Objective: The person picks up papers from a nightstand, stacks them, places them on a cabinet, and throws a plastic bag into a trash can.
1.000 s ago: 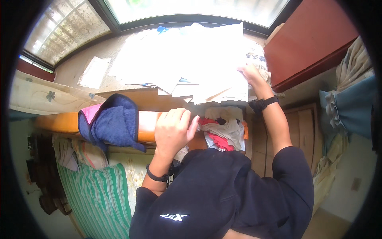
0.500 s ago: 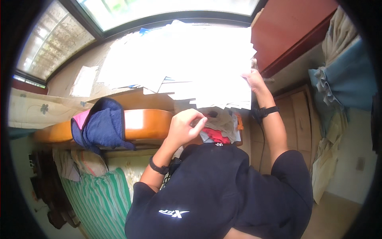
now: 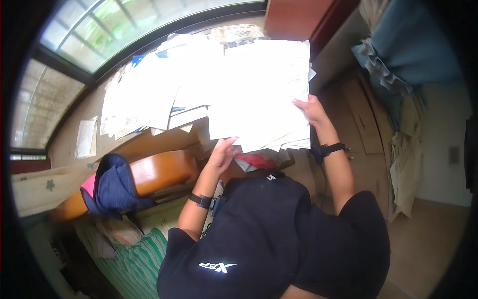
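A stack of white paper sheets (image 3: 259,94), washed out by bright light, is held up before me. Its lower edges are fanned unevenly. My right hand (image 3: 309,109) grips the right side, thumb on top and fingers underneath. At the lower left corner my left hand (image 3: 222,153) pinches the sheets, its fingers partly hidden below them. Beyond and to the left, more loose papers (image 3: 144,94) lie spread in a pile on the window-side surface, some with blue parts showing.
A wooden headboard or chair back (image 3: 164,167) with a dark blue cloth (image 3: 117,187) over it stands at left. Below is a green striped sheet (image 3: 132,259). Red cloth (image 3: 256,162) lies under the papers. Wooden cabinet doors (image 3: 366,119) and a blue curtain (image 3: 418,45) are at right.
My left hand, curled below the papers before, has taken hold of their lower left corner. The held stack has come away from the pile toward me, and the view has turned right.
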{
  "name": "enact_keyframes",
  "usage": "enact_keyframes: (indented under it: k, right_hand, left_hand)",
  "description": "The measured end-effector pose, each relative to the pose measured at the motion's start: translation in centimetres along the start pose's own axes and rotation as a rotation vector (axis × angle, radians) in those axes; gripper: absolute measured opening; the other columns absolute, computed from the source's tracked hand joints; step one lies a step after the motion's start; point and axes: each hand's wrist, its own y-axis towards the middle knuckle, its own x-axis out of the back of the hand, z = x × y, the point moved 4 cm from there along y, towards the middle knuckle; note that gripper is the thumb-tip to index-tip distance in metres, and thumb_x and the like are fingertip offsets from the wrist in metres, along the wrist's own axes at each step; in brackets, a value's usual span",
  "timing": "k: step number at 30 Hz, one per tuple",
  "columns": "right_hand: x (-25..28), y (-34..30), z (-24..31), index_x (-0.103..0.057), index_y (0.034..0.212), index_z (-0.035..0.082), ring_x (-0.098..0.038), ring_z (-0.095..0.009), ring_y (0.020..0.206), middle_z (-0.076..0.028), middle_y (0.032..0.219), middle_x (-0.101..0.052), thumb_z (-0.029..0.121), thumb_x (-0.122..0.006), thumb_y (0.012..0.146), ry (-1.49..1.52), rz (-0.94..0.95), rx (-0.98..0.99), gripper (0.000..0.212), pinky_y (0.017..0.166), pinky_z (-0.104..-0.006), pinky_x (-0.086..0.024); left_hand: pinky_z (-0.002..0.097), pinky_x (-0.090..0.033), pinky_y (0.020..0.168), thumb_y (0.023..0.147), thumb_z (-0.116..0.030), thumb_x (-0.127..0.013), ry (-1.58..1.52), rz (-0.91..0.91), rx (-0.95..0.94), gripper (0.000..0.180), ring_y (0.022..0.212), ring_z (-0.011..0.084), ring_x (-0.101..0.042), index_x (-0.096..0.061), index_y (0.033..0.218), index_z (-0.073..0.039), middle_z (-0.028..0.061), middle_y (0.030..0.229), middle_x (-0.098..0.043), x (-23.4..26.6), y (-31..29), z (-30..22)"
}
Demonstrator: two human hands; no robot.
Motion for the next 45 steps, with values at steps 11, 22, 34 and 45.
enact_keyframes:
  k: [11,22,34,45]
  right_hand:
    - [6.6,-9.1,-6.1,-0.058,0.110,-0.008,-0.063,-0.021,0.091,-0.014,0.105,-0.064,0.002,-0.065,0.081,0.284,-0.074,-0.010,0.032,0.081,-0.0327,-0.052]
    - [14.4,-16.9,-10.0,-0.057,0.114,-0.001,-0.058,-0.017,0.102,-0.007,0.111,-0.062,0.002,-0.069,0.077,0.481,-0.215,0.140,0.039,0.091,-0.0314,-0.044]
    - [26.2,-34.0,-14.0,-0.059,0.111,-0.001,-0.058,-0.016,0.099,-0.007,0.107,-0.063,0.001,-0.068,0.077,0.550,-0.740,0.341,0.035,0.087,-0.0302,-0.046]
    - [34.9,-42.1,-5.4,-0.051,0.119,-0.005,-0.058,-0.024,0.102,-0.013,0.118,-0.057,0.004,-0.062,0.084,0.749,-1.148,0.686,0.038,0.090,-0.0377,-0.047]
  left_hand:
    - [0.0441,-0.044,0.097,0.082,-0.003,-0.061,0.023,0.052,0.086,0.048,0.111,0.0286,-0.054,-0.044,0.126,0.002,0.0135,0.121,-0.055,-4.2,1.9,2.2]
    - [0.0378,-0.040,0.098,0.079,0.003,-0.064,0.227,0.182,0.297,0.051,0.113,0.0237,-0.051,-0.046,0.126,-0.002,0.0081,0.120,-0.054,-10.5,1.9,7.0]
    - [0.0354,-0.044,0.092,0.081,0.003,-0.062,0.518,0.611,0.466,0.038,0.100,0.0226,-0.057,-0.051,0.118,0.002,0.0088,0.108,-0.059,-26.4,6.4,16.9]
    - [0.0415,-0.045,0.092,0.084,-0.007,-0.059,0.374,0.929,0.337,0.064,0.108,0.0277,-0.054,-0.024,0.137,-0.002,0.0160,0.130,-0.046,-51.9,8.6,22.0]
